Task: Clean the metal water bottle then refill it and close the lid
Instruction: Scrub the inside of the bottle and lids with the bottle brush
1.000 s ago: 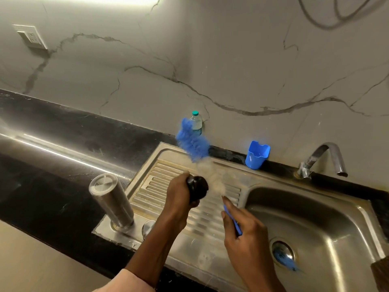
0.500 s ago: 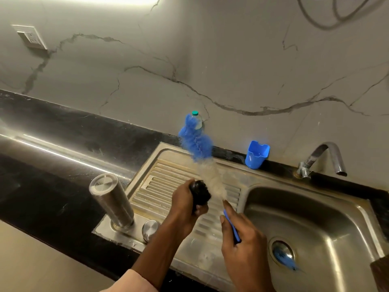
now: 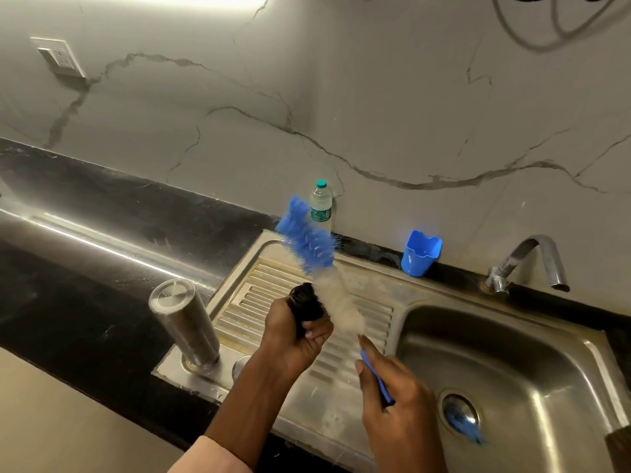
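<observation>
Over a steel sink (image 3: 505, 339), the left hand (image 3: 293, 339) is gripping a black lid (image 3: 305, 300) while the right hand (image 3: 396, 397) is pinching a bottle brush (image 3: 309, 242); the metal bottle (image 3: 184, 322) is standing inverted on the drainboard's left edge.

Metal bottle (image 3: 186, 324) on drainboard (image 3: 370, 312) left of basin (image 3: 512, 343), tap (image 3: 532, 261) behind basin, plastic bottle (image 3: 321, 206) against wall.

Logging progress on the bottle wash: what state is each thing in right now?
Metal bottle: upside down on the drainboard.
Black lid: gripped by left hand.
Bottle brush: held by right hand, outside the lid.
Tap: not running.
</observation>
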